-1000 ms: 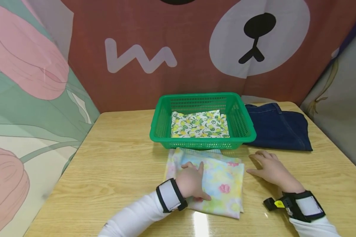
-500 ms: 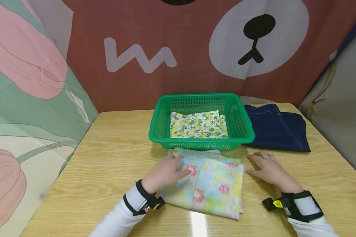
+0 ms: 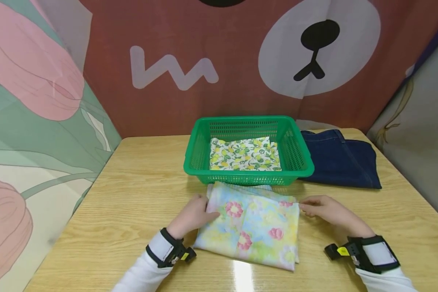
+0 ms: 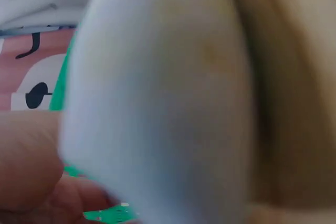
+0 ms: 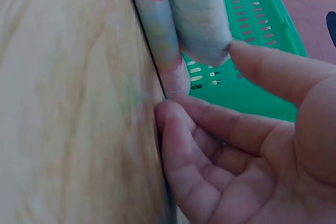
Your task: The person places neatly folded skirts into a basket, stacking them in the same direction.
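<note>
A folded pastel cloth (image 3: 255,227) with pink flowers lies on the table in front of the green basket. My left hand (image 3: 191,217) grips its left edge, thumb over the top layer and fingertips hidden at the edge. Close up in the left wrist view, a pale blurred fold of the cloth (image 4: 157,87) stands beside the fingers. At the upper right corner of the cloth, my right hand (image 3: 328,211) pinches the edge. The right wrist view has the thumb tip at the thicker upper fold and curled fingers low at the table by the thinner layer.
The green plastic basket (image 3: 248,177) stands behind the cloth, holding a folded lemon-print fabric (image 3: 244,154). Dark blue folded denim (image 3: 343,162) lies right of the basket. A brown bear-print curtain (image 3: 190,109) hangs behind the wooden table (image 3: 142,178).
My left hand has drawn back from the middle of the cloth to its left edge. My right hand has moved slightly left, its fingers closing at the cloth's corner.
</note>
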`<state>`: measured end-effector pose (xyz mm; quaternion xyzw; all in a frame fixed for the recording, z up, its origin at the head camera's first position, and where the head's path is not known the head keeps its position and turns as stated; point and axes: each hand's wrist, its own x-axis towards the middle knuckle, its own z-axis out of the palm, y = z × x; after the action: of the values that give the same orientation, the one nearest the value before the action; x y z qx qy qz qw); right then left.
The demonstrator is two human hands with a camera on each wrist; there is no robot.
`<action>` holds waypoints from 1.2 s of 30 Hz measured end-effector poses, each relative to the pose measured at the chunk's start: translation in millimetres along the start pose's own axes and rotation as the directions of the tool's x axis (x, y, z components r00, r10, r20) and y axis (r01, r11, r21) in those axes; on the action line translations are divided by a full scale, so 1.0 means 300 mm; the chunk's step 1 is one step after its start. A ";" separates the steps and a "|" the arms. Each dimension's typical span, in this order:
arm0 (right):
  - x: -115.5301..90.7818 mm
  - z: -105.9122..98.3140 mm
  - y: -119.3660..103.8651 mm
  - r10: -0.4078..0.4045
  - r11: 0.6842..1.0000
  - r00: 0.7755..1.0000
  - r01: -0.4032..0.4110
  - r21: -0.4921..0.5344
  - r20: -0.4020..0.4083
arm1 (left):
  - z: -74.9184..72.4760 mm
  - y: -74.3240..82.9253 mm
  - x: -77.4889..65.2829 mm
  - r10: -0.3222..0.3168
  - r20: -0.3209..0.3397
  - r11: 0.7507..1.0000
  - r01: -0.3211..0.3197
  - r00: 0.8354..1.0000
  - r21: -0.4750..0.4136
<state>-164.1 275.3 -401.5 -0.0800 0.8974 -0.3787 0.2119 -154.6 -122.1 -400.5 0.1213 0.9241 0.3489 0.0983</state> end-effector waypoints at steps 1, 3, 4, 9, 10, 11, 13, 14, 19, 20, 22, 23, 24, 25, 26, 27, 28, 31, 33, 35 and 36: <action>-0.001 0.003 0.000 -0.003 1.000 1.000 0.003 0.014 0.011 | 0.003 -0.010 0.002 0.013 -0.012 1.000 -0.013 1.000 -0.009; -0.002 0.010 -0.001 -0.021 0.999 0.999 0.020 0.040 0.030 | 0.007 -0.026 0.000 0.032 -0.036 0.999 -0.033 0.999 -0.032; -0.003 0.013 -0.003 -0.032 0.998 0.999 0.029 0.056 0.042 | 0.008 -0.034 0.000 0.037 -0.048 0.998 -0.040 0.998 -0.058; 0.001 0.035 -0.023 -0.122 0.981 0.987 0.103 0.165 0.106 | 0.009 -0.042 -0.009 -0.017 -0.070 0.976 0.002 0.997 -0.219; 0.004 0.040 -0.028 -0.143 0.973 0.982 0.116 0.199 0.127 | 0.010 -0.040 -0.009 -0.037 -0.068 0.968 0.018 0.997 -0.252; 0.008 0.047 -0.032 -0.163 0.964 0.976 0.126 0.233 0.147 | 0.010 -0.039 -0.009 -0.054 -0.067 0.960 0.034 0.996 -0.278; 0.019 0.064 -0.042 -0.190 0.942 0.964 0.126 0.310 0.184 | 0.013 -0.040 -0.008 -0.089 -0.059 0.942 0.064 0.994 -0.330; 0.025 0.073 -0.046 -0.199 0.927 0.959 0.118 0.357 0.202 | 0.014 -0.043 -0.008 -0.104 -0.058 0.930 0.076 0.993 -0.360; 0.052 0.112 -0.051 -0.232 0.846 0.943 0.074 0.528 0.240 | 0.022 -0.079 -0.002 -0.157 0.007 0.835 0.137 0.988 -0.533; 0.055 0.117 -0.049 -0.243 0.832 0.939 0.072 0.550 0.245 | 0.022 -0.088 0.000 -0.154 0.038 0.808 0.148 0.987 -0.570; 0.059 0.123 -0.043 -0.272 0.806 0.929 0.076 0.587 0.253 | 0.020 -0.104 0.006 -0.132 0.112 0.764 0.173 0.985 -0.622; 0.061 0.124 -0.040 -0.291 0.792 0.921 0.080 0.605 0.260 | 0.020 -0.111 0.010 -0.112 0.148 0.743 0.182 0.983 -0.644; 0.062 0.126 -0.037 -0.311 0.776 0.912 0.080 0.625 0.269 | 0.020 -0.116 0.013 -0.100 0.184 0.725 0.198 0.978 -0.660; 0.065 0.127 -0.034 -0.324 0.761 0.904 0.075 0.644 0.278 | 0.021 -0.120 0.016 -0.090 0.211 0.714 0.211 0.973 -0.668; 0.067 0.128 -0.031 -0.337 0.748 0.898 0.072 0.659 0.285 | 0.023 -0.122 0.020 -0.081 0.240 0.700 0.227 0.967 -0.677; 0.070 0.130 -0.029 -0.348 0.736 0.893 0.071 0.673 0.286 | 0.026 -0.123 0.023 -0.075 0.260 0.685 0.240 0.963 -0.688; 0.072 0.131 -0.029 -0.355 0.724 0.890 0.066 0.687 0.287 | 0.030 -0.123 0.025 -0.076 0.273 0.667 0.252 0.959 -0.701; 0.079 0.136 -0.026 -0.346 0.692 0.896 0.044 0.721 0.277 | 0.045 -0.120 0.031 -0.080 0.306 0.604 0.290 0.949 -0.742; 0.080 0.142 -0.029 -0.321 0.670 0.911 0.025 0.742 0.259 | 0.053 -0.114 0.033 -0.077 0.321 0.566 0.306 0.944 -0.765; 0.083 0.150 -0.031 -0.291 0.654 0.927 0.011 0.756 0.238 | 0.059 -0.107 0.034 -0.064 0.339 0.537 0.319 0.939 -0.781; 0.084 0.154 -0.033 -0.275 0.645 0.935 0.005 0.765 0.225 | 0.061 -0.104 0.034 -0.055 0.347 0.527 0.322 0.936 -0.786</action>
<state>-166.5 231.0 -431.4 -0.1156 0.6028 -0.7132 0.3385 -164.3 -130.3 -435.9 0.0062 0.6311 0.7107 0.3108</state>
